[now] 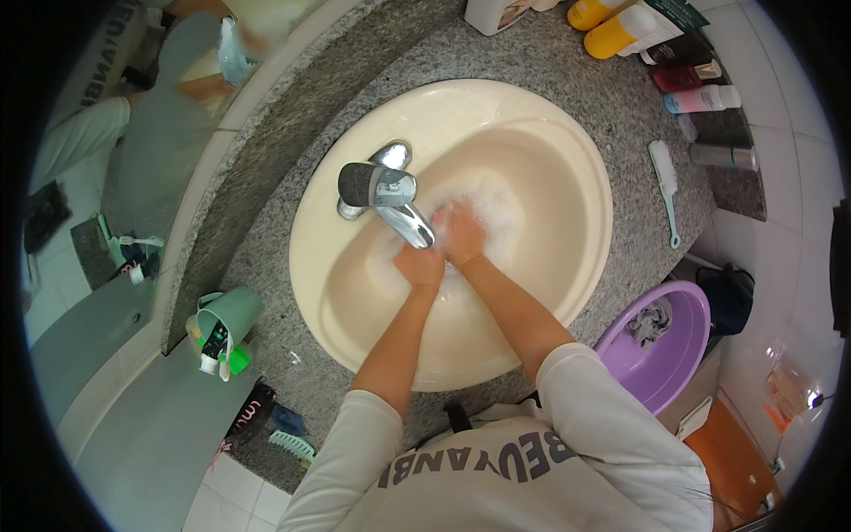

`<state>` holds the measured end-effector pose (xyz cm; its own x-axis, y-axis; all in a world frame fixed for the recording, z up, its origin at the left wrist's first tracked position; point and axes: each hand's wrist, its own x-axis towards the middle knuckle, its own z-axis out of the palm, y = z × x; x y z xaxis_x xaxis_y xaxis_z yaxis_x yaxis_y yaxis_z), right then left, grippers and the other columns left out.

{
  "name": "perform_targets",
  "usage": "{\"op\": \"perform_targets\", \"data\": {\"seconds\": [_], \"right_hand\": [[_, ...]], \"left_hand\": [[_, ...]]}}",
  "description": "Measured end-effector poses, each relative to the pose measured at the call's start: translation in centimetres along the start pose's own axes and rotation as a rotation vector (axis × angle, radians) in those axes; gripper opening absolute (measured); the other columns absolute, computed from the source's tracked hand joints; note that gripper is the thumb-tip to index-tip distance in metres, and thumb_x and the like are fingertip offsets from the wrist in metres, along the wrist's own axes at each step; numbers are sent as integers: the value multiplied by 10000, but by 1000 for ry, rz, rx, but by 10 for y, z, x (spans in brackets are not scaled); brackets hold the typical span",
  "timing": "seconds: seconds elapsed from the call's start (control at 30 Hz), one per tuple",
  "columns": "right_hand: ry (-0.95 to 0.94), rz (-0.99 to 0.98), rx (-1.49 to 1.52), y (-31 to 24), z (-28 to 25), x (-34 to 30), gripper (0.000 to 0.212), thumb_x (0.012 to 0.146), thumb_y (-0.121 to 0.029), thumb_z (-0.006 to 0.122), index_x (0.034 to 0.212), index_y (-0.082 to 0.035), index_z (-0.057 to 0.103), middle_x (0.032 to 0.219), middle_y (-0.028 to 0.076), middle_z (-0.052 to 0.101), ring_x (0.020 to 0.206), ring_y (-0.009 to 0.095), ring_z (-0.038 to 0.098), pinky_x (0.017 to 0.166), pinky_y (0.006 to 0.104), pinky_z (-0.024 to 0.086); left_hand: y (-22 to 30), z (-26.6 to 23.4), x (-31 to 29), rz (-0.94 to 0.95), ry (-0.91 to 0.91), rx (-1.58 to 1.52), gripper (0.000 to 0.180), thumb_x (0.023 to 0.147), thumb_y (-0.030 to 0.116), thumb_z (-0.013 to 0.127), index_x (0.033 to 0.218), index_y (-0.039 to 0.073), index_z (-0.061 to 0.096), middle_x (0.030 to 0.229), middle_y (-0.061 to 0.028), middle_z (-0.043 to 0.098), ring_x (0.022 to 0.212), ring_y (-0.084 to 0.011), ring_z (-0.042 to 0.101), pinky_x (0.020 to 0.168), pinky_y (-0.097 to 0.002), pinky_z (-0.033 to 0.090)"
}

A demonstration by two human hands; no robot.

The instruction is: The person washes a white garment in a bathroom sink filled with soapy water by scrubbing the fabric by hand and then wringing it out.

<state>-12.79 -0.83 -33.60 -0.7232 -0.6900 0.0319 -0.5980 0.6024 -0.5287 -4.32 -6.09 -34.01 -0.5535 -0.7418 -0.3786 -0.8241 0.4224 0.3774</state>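
Both of my hands are down in the cream oval sink [585, 191], among white soap suds [503, 222] in the basin. My left hand [418, 264] sits just below the chrome faucet [403, 217], its fingers hidden by the spout and the foam. Close beside it on the right, my right hand [464, 234] is bent into the suds with its fingers curled. Whatever lies between or under the hands is covered by foam, so I cannot make it out.
Grey speckled counter [372, 93] surrounds the sink. A green cup [239, 310] holding toothbrushes and a tube stands at the left. On the right lie a white-headed brush [663, 173] and several bottles [620, 34]. A purple basin [674, 363] with grey cloth [650, 324] sits lower right.
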Motion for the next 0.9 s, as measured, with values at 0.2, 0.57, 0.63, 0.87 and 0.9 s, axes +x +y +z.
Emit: {"op": "perform_targets", "data": {"seconds": [0.2, 0.57, 0.63, 0.87, 0.9], "right_hand": [[130, 243, 388, -13, -34, 2, 138, 730, -176, 635, 679, -55, 594, 711, 103, 584, 749, 319, 541, 652, 417, 409], [30, -121, -3, -6, -12, -21, 260, 787, -264, 586, 1002, -119, 608, 1027, 61, 564, 1052, 275, 467, 809, 488, 380], [-32, -104, -32, 3, -5, -18, 272, 790, -273, 578, 1003, -107, 608, 1053, 83, 561, 1027, 289, 482, 803, 473, 387], [-206, 197, 274, -12, -24, 13, 156, 778, -211, 580, 845, -70, 577, 881, 68, 588, 743, 275, 536, 569, 430, 391], [-209, 206, 270, -11, -33, 10, 156, 778, -211, 580, 845, -70, 577, 881, 68, 588, 743, 275, 536, 569, 430, 391]], "left_hand": [[13, -34, -6, -87, 421, -791, 177, 707, 147, 646, 649, 0, 569, 633, -146, 579, 603, -312, 561, 570, -416, 425], [4, 1, -22, 194, 461, -247, 351, 856, 234, 513, 1118, 1, 504, 1080, -209, 525, 1043, -376, 452, 858, -498, 293], [2, 3, -16, 238, 468, -159, 315, 832, 252, 539, 1021, 1, 565, 968, -195, 574, 953, -366, 519, 783, -460, 362], [1, -10, 17, 90, 499, -351, 264, 769, 179, 625, 616, -24, 551, 589, -174, 564, 505, -316, 535, 484, -410, 428], [-2, -17, 8, -61, 416, -682, 230, 775, 153, 611, 648, -34, 573, 614, -168, 572, 507, -302, 535, 493, -409, 433]]}}
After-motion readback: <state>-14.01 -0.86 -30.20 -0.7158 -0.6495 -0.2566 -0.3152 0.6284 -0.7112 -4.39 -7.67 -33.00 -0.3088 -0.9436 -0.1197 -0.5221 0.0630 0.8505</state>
